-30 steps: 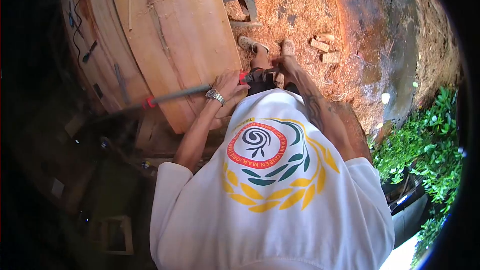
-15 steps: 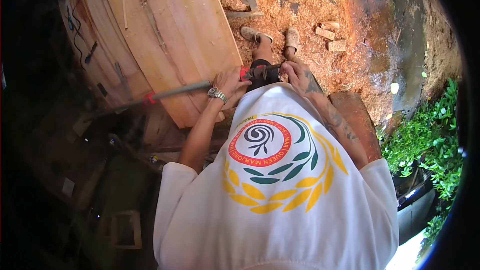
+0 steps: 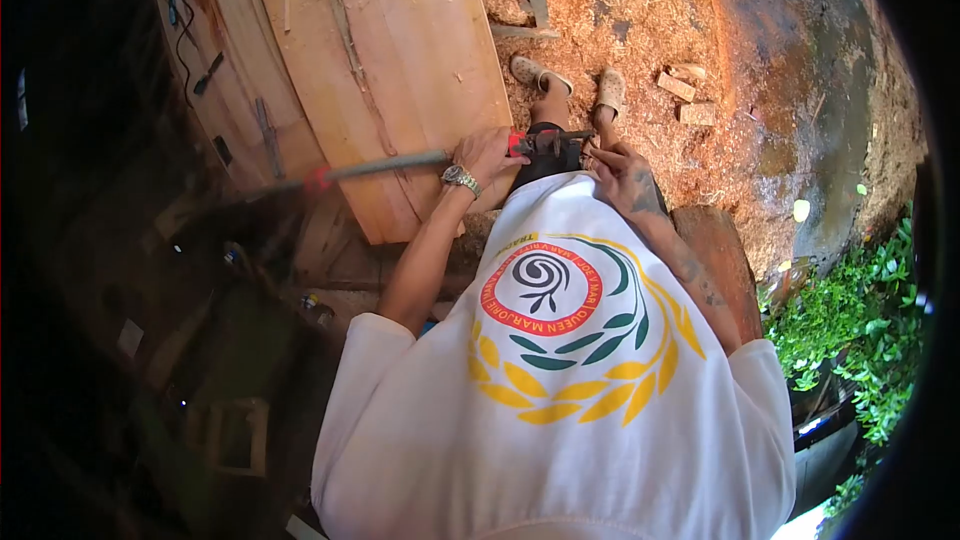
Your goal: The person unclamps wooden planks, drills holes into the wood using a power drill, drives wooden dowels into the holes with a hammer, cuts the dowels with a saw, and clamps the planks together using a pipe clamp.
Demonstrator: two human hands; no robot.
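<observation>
Clamp (image 3: 390, 164), built of a long straight grey metal pipe with red fittings and a dark screw end, lies crosswise in front of the body, reaching out on both sides of the left hand (image 3: 484, 154). Its long axis slants: the screw end points right, toward the right hand (image 3: 626, 177), and the opposite end runs left and slightly back toward the body, into shadow. One red collar (image 3: 318, 179) sits well left of the left hand; the red head (image 3: 518, 144) sits just right of it.

Broad light-brown wooden panel (image 3: 400, 50) extends forward and left of the left hand; the pipe passes over its near end, contact not determinable. Rectangular pale wooden block (image 3: 697, 114) lies on the shavings-covered ground, forward and right of the right hand. Nothing blocks the space between that hand and the screw end.

Left hand: fingers closed around the pipe. Right hand: fingers bent, tips at the screw end; whether they grip cannot be told.
</observation>
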